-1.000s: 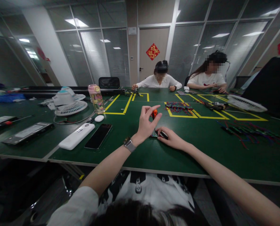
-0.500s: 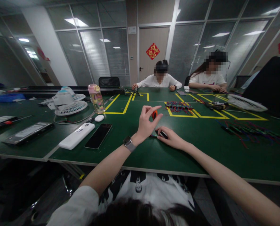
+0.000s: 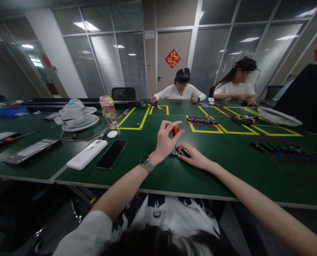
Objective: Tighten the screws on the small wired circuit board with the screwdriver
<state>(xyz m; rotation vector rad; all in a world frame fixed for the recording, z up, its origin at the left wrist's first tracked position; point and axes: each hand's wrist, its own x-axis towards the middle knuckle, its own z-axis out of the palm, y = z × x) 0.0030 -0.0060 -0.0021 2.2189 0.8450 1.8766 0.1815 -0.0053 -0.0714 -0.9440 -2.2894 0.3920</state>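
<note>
The orange-and-black screwdriver [image 3: 175, 130] stands upright, its thin shaft down at a small board [image 3: 174, 154]

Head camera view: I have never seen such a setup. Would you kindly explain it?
There is no machine here: a person works with two bare hands. The camera is worn on their head, looking forward and down. The left hand is at an upright orange-handled tool, its thin shaft pointing down at a small board; how firmly it holds is hidden. The right hand seems to hold a dark piece by the board. On the green table, a phone, a white block, a bottle and white fans are to the left; wired boards are to the right.
</note>
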